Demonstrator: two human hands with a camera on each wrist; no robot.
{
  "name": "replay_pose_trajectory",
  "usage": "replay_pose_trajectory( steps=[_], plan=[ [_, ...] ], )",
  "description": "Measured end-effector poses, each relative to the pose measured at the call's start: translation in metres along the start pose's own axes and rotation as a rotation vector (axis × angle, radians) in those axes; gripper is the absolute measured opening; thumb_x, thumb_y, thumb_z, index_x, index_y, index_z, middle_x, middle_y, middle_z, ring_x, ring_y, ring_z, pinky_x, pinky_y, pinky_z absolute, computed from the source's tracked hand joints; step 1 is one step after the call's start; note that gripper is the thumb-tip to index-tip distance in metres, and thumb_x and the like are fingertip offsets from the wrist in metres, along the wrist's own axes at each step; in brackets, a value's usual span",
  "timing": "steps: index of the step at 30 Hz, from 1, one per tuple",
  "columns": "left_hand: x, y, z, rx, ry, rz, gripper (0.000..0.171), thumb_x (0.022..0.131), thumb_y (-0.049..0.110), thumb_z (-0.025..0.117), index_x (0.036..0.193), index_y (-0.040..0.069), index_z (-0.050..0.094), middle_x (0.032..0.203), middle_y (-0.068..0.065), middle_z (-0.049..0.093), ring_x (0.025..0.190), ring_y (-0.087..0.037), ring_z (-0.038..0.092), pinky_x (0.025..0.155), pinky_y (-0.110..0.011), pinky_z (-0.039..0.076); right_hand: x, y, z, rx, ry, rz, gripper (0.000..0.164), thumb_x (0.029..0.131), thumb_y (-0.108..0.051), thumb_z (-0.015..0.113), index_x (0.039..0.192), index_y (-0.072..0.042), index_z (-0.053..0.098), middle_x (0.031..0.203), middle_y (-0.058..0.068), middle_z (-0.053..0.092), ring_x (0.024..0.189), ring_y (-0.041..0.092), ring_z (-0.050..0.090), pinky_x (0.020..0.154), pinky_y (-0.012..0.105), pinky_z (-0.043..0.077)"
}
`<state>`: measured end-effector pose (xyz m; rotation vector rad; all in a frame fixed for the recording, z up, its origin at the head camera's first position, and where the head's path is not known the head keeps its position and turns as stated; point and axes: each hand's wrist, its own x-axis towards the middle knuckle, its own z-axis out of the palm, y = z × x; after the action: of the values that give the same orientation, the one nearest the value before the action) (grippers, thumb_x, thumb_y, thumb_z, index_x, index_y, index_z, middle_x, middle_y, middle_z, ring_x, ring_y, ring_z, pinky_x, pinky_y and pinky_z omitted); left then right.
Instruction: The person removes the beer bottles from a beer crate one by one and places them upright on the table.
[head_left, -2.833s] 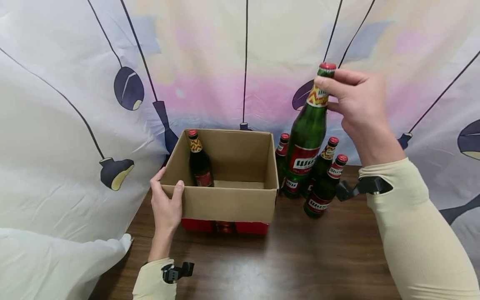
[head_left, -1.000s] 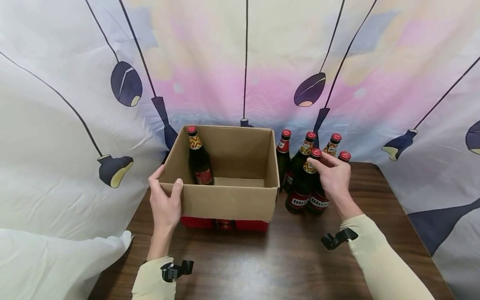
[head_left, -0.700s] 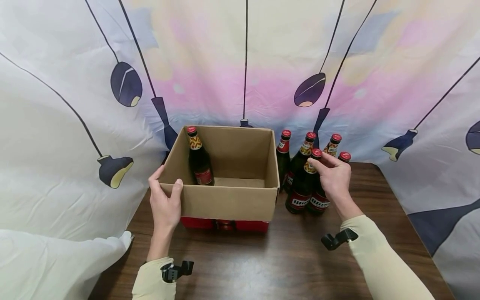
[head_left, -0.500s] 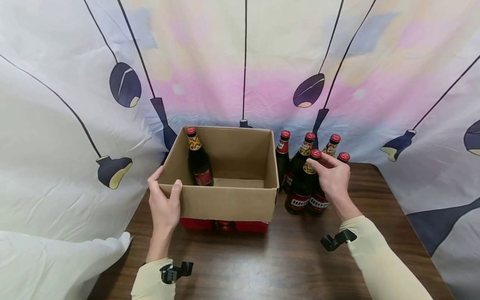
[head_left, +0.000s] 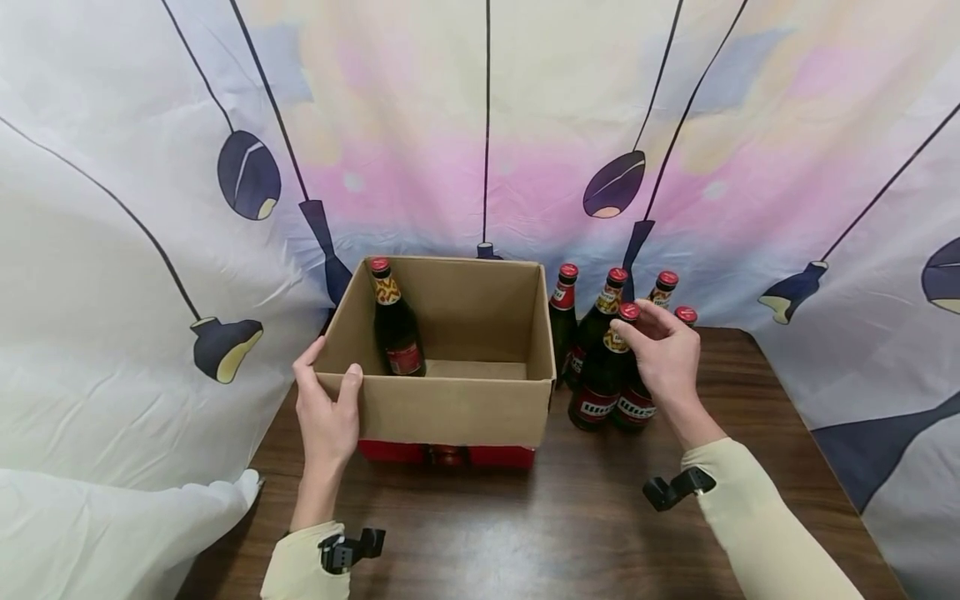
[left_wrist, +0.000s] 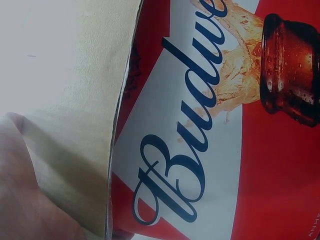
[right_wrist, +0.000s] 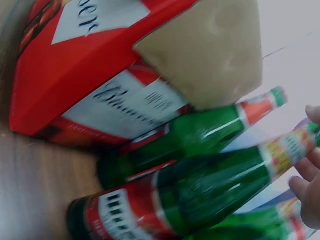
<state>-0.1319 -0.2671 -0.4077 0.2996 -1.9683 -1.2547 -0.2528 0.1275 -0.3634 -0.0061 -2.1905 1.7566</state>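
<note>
My left hand (head_left: pixel 327 417) grips the near left rim of the open cardboard box (head_left: pixel 457 408), thumb on its front flap and fingers round the left side. Inside the box, a beer bottle (head_left: pixel 399 337) with a red cap leans in the left part. My right hand (head_left: pixel 666 354) has thumb and fingers round the neck of the nearest green beer bottle (head_left: pixel 600 379), which stands on the table right of the box. In the right wrist view, that bottle (right_wrist: pixel 215 195) lies between thumb and fingers; how firmly cannot be told.
Several more bottles stand close around it: one against the box (head_left: pixel 564 312), others behind (head_left: pixel 611 296) and to the right (head_left: pixel 636 404). Beneath is a brown wooden table (head_left: pixel 465 533). A printed curtain (head_left: pixel 420 125) hangs behind. White cloth (head_left: pixel 127 525) covers the left corner.
About three seconds ago my right hand held a bottle up in the air; the bottle now stands on the table in front of the others. The index finger has since lifted slightly. My left hand stayed.
</note>
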Motion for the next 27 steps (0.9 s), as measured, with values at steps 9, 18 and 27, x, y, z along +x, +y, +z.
replay_pose_trajectory(
  steps=[9, 18, 27],
  plan=[
    [0.000, 0.001, -0.001, -0.005, 0.003, 0.000, 0.062, 0.099, 0.023, 0.062, 0.157, 0.012, 0.042, 0.158, -0.014, 0.051, 0.134, -0.032, 0.054, 0.111, -0.054, 0.038, -0.001, -0.069, 0.013, 0.215, 0.005, -0.247, 0.043, 0.091, -0.016, 0.083, 0.133, -0.010, 0.074, 0.126, 0.009, 0.077, 0.114, 0.008, 0.074, 0.094, 0.017, 0.056],
    [-0.002, 0.000, -0.001, -0.013, 0.009, -0.001, 0.062, 0.099, 0.021, 0.063, 0.157, 0.012, 0.042, 0.158, -0.014, 0.051, 0.135, -0.031, 0.054, 0.110, -0.052, 0.038, -0.004, -0.135, 0.070, 0.419, -0.180, -0.273, 0.041, 0.089, -0.002, 0.082, 0.129, -0.001, 0.073, 0.121, 0.017, 0.078, 0.104, 0.009, 0.076, 0.094, 0.025, 0.059],
    [-0.002, 0.001, -0.002, -0.009, 0.002, 0.002, 0.063, 0.099, 0.022, 0.064, 0.157, 0.013, 0.042, 0.158, -0.013, 0.052, 0.134, -0.032, 0.055, 0.112, -0.051, 0.039, -0.011, -0.148, 0.143, 0.418, -0.322, -0.067, 0.040, 0.087, -0.004, 0.084, 0.126, -0.001, 0.075, 0.122, 0.021, 0.076, 0.101, 0.011, 0.076, 0.092, 0.025, 0.058]
  ],
)
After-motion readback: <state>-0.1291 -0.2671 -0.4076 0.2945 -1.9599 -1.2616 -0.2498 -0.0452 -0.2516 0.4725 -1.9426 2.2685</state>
